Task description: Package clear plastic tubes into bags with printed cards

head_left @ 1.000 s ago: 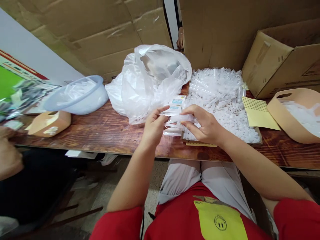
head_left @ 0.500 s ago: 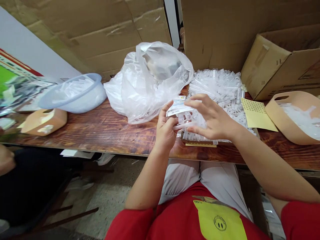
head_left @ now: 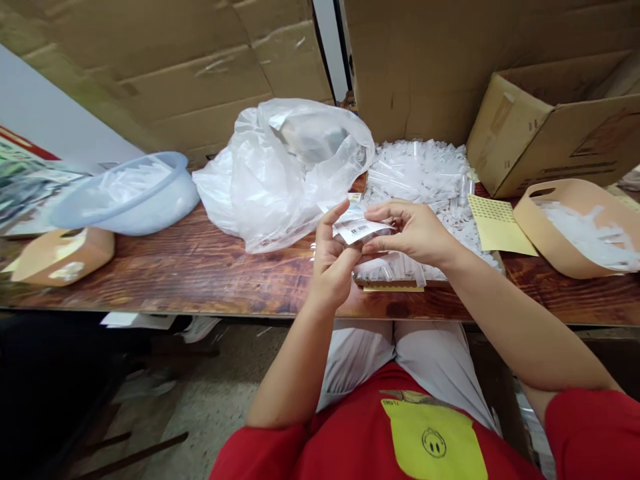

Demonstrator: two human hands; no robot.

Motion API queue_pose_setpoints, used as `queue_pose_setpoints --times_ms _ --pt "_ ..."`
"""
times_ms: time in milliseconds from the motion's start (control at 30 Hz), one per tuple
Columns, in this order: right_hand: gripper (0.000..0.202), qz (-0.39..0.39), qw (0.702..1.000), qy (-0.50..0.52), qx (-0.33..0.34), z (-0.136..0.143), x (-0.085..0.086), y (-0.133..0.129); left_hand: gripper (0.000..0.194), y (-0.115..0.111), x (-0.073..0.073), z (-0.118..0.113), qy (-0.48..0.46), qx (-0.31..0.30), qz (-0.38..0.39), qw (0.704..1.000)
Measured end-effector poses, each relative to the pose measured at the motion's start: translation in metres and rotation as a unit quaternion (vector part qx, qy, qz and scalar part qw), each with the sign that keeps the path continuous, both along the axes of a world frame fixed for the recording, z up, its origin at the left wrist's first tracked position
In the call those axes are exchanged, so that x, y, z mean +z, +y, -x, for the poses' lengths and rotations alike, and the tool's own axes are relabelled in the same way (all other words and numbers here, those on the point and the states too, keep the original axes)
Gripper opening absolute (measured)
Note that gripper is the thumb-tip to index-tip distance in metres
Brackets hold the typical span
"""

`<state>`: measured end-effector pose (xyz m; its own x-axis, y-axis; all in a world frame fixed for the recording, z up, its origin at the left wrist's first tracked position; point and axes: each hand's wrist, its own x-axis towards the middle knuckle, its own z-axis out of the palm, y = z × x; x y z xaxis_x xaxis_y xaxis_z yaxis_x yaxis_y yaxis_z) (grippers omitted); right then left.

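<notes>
A small white printed card with a barcode is held up over the table's front part, slightly bent. My left hand grips it from the left, thumb and fingers closed on it. From the right, my right hand pinches the card's edge between thumb and fingers. Whether a small plastic piece sits behind the card is hidden by the fingers. Just beyond and below both hands lies a heap of clear plastic tubes and small white pieces in a shallow tray.
A crumpled clear plastic bag stands left of the heap. Farther left are a blue basin and a peach basket. To the right are a yellow sticker sheet, another peach basket and a cardboard box.
My right hand has closed in from the right and now pinches the card. The card has turned so that its barcode shows. The view has shifted slightly.
</notes>
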<state>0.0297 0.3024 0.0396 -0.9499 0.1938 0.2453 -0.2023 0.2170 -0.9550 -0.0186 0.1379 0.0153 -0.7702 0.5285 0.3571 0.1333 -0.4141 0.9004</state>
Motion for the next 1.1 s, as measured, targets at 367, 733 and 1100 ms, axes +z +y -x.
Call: queue_pose_setpoints --times_ms 367,733,1100 --pt "0.018 -0.104 0.969 0.2 -0.104 -0.063 0.003 0.022 0.065 0.009 0.024 -0.026 0.088 -0.14 0.037 0.986" --pt "0.031 -0.432 0.852 -0.011 -0.295 -0.173 -0.076 0.165 0.02 -0.049 0.015 0.057 0.321 0.277 0.362 0.83" --pt "0.046 -0.65 0.745 -0.117 -0.094 -0.025 -0.017 0.14 0.055 -0.038 -0.007 0.114 0.433 0.109 0.617 0.648"
